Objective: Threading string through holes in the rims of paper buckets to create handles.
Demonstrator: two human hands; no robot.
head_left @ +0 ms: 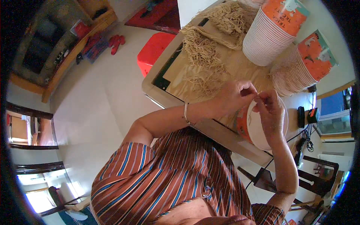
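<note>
My left hand (237,96) and my right hand (270,112) meet fingertip to fingertip above the far rim of a white-lined paper bucket (243,120) with an orange printed outside. Both hands are pinched closed. Something thin and small seems to lie between the fingers, too fine to name. The right hand covers part of the bucket's open mouth. Tan cords (204,50) lie in a loose tangle on the wooden board beyond my left hand, with another heap of cords (230,18) behind.
A tall stack of orange paper buckets (268,37) leans on the far right of the table, with a second stack (302,69) beside it. Black cables (308,138) and a small black box (312,115) lie at right. A red stool (153,50) stands past the table's left edge (161,98).
</note>
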